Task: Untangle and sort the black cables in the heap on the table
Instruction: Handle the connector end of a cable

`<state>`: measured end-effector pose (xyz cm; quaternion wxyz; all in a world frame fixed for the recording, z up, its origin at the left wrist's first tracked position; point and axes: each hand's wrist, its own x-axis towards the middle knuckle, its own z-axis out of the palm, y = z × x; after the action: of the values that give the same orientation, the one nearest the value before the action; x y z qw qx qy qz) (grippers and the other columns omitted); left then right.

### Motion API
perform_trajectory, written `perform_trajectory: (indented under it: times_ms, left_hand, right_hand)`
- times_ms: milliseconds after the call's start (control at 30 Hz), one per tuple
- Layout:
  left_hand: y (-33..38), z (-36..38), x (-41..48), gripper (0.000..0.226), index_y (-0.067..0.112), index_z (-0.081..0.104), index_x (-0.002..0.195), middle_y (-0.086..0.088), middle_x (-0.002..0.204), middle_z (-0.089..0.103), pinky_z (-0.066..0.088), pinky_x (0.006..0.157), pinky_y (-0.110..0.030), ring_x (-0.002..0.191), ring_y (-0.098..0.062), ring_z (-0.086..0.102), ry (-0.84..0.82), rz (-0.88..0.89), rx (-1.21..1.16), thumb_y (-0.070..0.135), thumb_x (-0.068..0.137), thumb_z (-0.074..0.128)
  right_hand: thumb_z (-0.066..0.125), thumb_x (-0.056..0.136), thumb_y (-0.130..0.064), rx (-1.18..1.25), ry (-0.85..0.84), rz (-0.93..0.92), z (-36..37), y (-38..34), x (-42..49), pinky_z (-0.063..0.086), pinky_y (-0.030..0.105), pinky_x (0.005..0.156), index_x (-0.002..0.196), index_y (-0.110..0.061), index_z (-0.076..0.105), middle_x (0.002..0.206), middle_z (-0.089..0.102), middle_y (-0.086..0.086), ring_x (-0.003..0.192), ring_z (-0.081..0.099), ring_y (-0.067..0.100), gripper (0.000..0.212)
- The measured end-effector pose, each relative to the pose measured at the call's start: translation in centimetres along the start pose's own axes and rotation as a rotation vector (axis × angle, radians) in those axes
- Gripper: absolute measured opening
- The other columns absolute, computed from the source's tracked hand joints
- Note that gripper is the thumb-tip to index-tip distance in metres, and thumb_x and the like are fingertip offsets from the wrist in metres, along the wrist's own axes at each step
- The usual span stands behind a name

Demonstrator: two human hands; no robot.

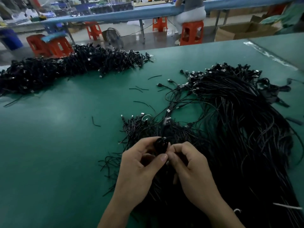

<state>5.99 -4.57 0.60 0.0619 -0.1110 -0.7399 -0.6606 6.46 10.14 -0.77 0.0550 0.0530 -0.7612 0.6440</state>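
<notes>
A big heap of long black cables (238, 129) covers the right half of the green table (57, 145), its plug ends fanned out at the far side. My left hand (139, 170) grips a small black coiled cable (162, 144) just above the heap's near edge. My right hand (192, 168) is right beside it, fingers curled and pinching the same cable at its lower end. A second pile of bundled black cables (65, 68) lies along the table's far left edge.
Several short black ties (96, 121) lie scattered on the table between the two piles. Orange stools (191, 32), a cardboard box (243, 31) and a seated person (190, 12) at a blue workbench are beyond the far edge.
</notes>
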Motion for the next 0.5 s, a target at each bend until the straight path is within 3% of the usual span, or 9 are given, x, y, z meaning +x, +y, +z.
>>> perform_trajectory:
  times_ms: [100,167,233,300,400,433,500]
  left_hand:
    - [-0.1,-0.2,0.2,0.037,0.042,0.075,0.096,0.009,0.107,0.071,0.052,0.077,-0.020,0.098,-0.018,0.069,0.012,0.054,0.077,0.009,0.079,0.070]
    - [-0.1,-0.3,0.1,0.044,0.043,0.076,0.092,0.011,0.106,0.064,0.048,0.079,-0.018,0.102,-0.018,0.063,-0.026,0.094,0.137,0.003,0.082,0.060]
    - [-0.1,-0.5,-0.1,0.045,0.036,0.080,0.087,0.011,0.099,0.060,0.045,0.079,-0.018,0.097,-0.012,0.059,-0.073,0.059,0.090,0.003,0.082,0.050]
    - [0.1,-0.5,-0.2,0.035,0.027,0.080,0.080,0.009,0.091,0.057,0.041,0.075,-0.018,0.084,-0.009,0.054,-0.102,-0.014,-0.011,0.016,0.083,0.047]
    - [0.1,0.1,-0.3,0.011,0.031,0.074,0.079,0.010,0.078,0.055,0.043,0.064,-0.016,0.069,-0.004,0.051,-0.067,-0.028,0.061,0.040,0.083,0.068]
    - [-0.1,0.3,-0.2,0.013,0.033,0.070,0.084,0.010,0.074,0.055,0.044,0.062,-0.017,0.066,-0.005,0.051,-0.057,-0.037,0.071,0.041,0.079,0.079]
    - [-0.7,0.6,-0.3,0.028,0.039,0.062,0.093,0.006,0.068,0.052,0.044,0.058,-0.018,0.061,-0.006,0.049,-0.031,-0.082,0.072,0.040,0.073,0.081]
  right_hand:
    - [0.062,0.095,-0.017,0.059,0.009,0.037,-0.4,-0.4,0.0,0.048,0.020,0.045,0.081,-0.035,0.067,0.087,0.057,-0.013,0.054,0.060,0.010,0.023]
    - [0.062,0.095,-0.012,0.013,0.031,0.012,-0.6,-0.6,0.0,0.052,0.020,0.051,0.082,-0.032,0.067,0.087,0.057,-0.013,0.063,0.063,0.011,0.024]
    - [0.063,0.094,-0.009,-0.054,0.066,-0.038,-0.7,-0.8,0.0,0.050,0.010,0.060,0.082,-0.031,0.065,0.088,0.058,-0.010,0.078,0.062,0.004,0.025]
    - [0.064,0.093,-0.009,-0.129,0.093,-0.099,-0.9,-0.9,0.0,0.047,0.005,0.063,0.081,-0.033,0.063,0.090,0.058,-0.011,0.086,0.060,-0.001,0.026]
    - [0.064,0.094,-0.013,-0.204,0.089,-0.160,-1.0,-0.8,0.2,0.052,0.015,0.068,0.085,-0.031,0.062,0.091,0.056,-0.015,0.089,0.060,0.005,0.020]
    - [0.063,0.094,-0.014,-0.212,0.086,-0.173,-1.1,-0.8,0.2,0.052,0.015,0.069,0.086,-0.031,0.062,0.091,0.055,-0.015,0.089,0.060,0.006,0.019]
    - [0.062,0.095,-0.014,-0.210,0.071,-0.173,-1.2,-0.7,0.3,0.053,0.015,0.069,0.087,-0.034,0.060,0.093,0.055,-0.016,0.091,0.060,0.006,0.021]
